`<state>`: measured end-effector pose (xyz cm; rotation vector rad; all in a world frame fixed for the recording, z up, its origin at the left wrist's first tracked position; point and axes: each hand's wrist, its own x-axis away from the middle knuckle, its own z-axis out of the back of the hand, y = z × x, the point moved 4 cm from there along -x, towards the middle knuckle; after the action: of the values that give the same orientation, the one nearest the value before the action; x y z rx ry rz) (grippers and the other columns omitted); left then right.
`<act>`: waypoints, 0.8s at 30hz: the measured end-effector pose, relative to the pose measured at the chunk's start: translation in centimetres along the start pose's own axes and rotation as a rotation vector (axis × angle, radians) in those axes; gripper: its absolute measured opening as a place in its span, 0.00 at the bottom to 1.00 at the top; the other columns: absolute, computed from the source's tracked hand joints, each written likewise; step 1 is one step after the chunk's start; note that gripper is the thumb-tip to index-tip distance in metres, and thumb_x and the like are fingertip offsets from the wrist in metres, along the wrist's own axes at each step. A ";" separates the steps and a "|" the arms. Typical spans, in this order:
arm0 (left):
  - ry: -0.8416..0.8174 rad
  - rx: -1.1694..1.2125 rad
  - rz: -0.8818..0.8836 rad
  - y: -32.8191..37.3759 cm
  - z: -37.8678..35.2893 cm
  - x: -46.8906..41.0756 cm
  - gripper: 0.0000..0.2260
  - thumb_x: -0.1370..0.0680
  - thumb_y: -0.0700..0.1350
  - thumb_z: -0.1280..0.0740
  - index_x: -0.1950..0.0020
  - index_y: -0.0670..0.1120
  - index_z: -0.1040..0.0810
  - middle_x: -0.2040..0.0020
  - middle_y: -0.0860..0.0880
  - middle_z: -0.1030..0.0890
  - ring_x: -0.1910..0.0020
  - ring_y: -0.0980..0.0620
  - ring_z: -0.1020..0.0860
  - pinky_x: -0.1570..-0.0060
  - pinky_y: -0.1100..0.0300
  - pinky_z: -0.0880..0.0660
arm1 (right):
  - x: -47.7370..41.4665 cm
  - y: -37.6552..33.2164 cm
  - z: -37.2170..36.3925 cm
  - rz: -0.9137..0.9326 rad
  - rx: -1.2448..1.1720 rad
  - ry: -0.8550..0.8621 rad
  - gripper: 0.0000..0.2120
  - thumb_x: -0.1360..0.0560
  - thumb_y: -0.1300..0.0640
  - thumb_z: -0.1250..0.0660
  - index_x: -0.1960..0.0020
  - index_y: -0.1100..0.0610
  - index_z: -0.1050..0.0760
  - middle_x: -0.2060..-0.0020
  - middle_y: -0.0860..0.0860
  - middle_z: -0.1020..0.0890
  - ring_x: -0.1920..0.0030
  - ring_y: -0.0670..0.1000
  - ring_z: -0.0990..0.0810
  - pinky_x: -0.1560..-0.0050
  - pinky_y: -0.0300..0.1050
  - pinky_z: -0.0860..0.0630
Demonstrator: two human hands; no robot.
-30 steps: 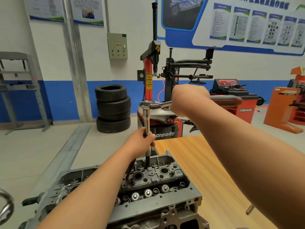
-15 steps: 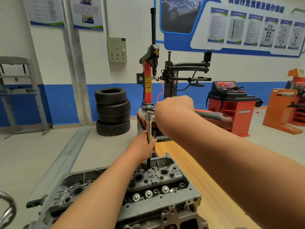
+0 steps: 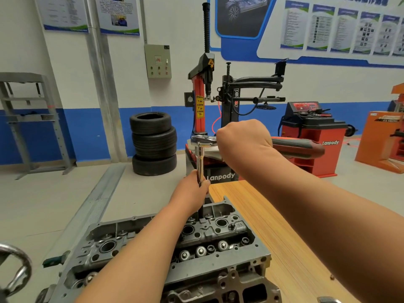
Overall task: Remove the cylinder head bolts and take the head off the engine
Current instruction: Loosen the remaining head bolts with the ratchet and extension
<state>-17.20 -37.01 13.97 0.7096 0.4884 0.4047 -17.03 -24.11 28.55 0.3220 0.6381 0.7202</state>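
The head [image 3: 218,235] was in the bottom middle of the frame. It was grey and full of round holes, and its open top faced up. It was just beside the left edge of the wooden table [image 3: 284,226]. I could not tell if it sat on the table.

A shiny bar [image 3: 200,160] stood straight up from the far end of the head, near the middle of the frame. The left hand [image 3: 192,190] held the bar low down, with its fingers [image 3: 205,186] curled tight round it. The wrench [image 3: 203,141] sat on top of the bar, lying flat and pointing to the right. The right hand [image 3: 242,138] gripped the wrench close to its shiny end. It was a closed fist seen from the back, so its fingers were hidden. The red and grey handle [image 3: 299,147] stuck out past the fist to the right.

Behind, in the middle, stood a tall red and black tyre machine [image 3: 203,95]. A stack of black tyres [image 3: 154,143] was just to its left. A red machine [image 3: 314,136] stood on the right, and an orange stand [image 3: 380,141] was at the right edge. A grey box [image 3: 157,61] with buttons hung on the wall [image 3: 175,29]. Posters [image 3: 323,27] ran along the top. A grey metal frame [image 3: 28,119] stood at the left edge. A metal ring [image 3: 15,270] showed in the bottom left corner.
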 end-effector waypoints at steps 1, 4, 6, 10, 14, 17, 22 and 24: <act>0.009 0.010 0.003 -0.1 0.0 0.0 0.02 0.19 0.52 0.40 0.50 0.55 0.30 0.57 0.55 0.20 0.58 0.59 0.23 0.66 0.64 0.33 | -0.1 0.0 0.0 0.007 0.010 0.023 0.10 0.27 0.68 0.37 0.61 0.59 0.37 0.72 0.53 0.35 0.75 0.53 0.37 0.71 0.45 0.36; 0.026 0.030 0.009 -0.3 -0.1 0.2 0.02 0.19 0.52 0.40 0.50 0.56 0.30 0.58 0.56 0.19 0.59 0.61 0.24 0.67 0.65 0.34 | -0.3 0.2 -0.3 0.012 0.033 0.097 0.15 0.27 0.70 0.39 0.67 0.61 0.42 0.73 0.53 0.35 0.75 0.52 0.37 0.73 0.42 0.39; 0.034 0.034 0.010 -0.3 -0.1 0.3 0.04 0.19 0.52 0.40 0.48 0.54 0.29 0.57 0.56 0.19 0.59 0.61 0.24 0.67 0.65 0.33 | -0.6 0.0 -0.7 0.016 0.045 0.178 0.17 0.27 0.70 0.40 0.69 0.61 0.44 0.74 0.53 0.35 0.76 0.51 0.38 0.74 0.41 0.40; 0.053 0.031 0.004 -0.2 0.0 0.9 0.07 0.19 0.53 0.40 0.45 0.52 0.28 0.54 0.54 0.19 0.56 0.57 0.23 0.60 0.58 0.27 | -2.1 2.3 -3.8 -0.006 -0.063 0.264 0.15 0.29 0.61 0.37 0.71 0.56 0.37 0.77 0.49 0.34 0.78 0.51 0.36 0.76 0.38 0.43; 0.086 -0.045 -0.010 -0.5 -0.9 1.5 0.07 0.20 0.55 0.40 0.47 0.53 0.30 0.58 0.55 0.23 0.59 0.55 0.24 0.61 0.56 0.26 | -6.2 4.5 -10.6 -0.022 -0.376 0.239 0.10 0.22 0.50 0.38 0.60 0.53 0.30 0.70 0.46 0.27 0.68 0.50 0.27 0.68 0.41 0.35; 0.138 -0.075 -0.012 -0.8 -1.0 0.6 0.05 0.20 0.55 0.40 0.50 0.55 0.32 0.59 0.55 0.24 0.58 0.51 0.23 0.60 0.56 0.27 | -10.8 0.3 -12.0 -0.071 -0.746 0.244 0.05 0.24 0.57 0.38 0.59 0.51 0.31 0.63 0.49 0.23 0.59 0.54 0.26 0.57 0.46 0.33; 0.188 -0.073 0.000 -1.7 -0.5 0.7 0.06 0.20 0.57 0.40 0.52 0.56 0.33 0.58 0.55 0.24 0.57 0.52 0.24 0.62 0.56 0.30 | -13.6 -4.0 -10.7 0.073 -0.982 0.233 0.06 0.25 0.57 0.34 0.57 0.49 0.30 0.63 0.44 0.27 0.55 0.51 0.27 0.50 0.48 0.31; 0.168 -0.076 0.007 -1.7 -0.5 0.7 0.07 0.20 0.58 0.41 0.51 0.56 0.33 0.57 0.54 0.23 0.57 0.52 0.24 0.62 0.56 0.30 | -13.2 -2.6 -10.8 0.082 -0.821 0.217 0.04 0.25 0.56 0.37 0.56 0.48 0.30 0.63 0.44 0.28 0.53 0.51 0.29 0.45 0.49 0.35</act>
<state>-16.57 -37.57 12.22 0.6073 0.6255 0.4896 -30.16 -34.51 24.68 -0.4948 0.4840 1.0394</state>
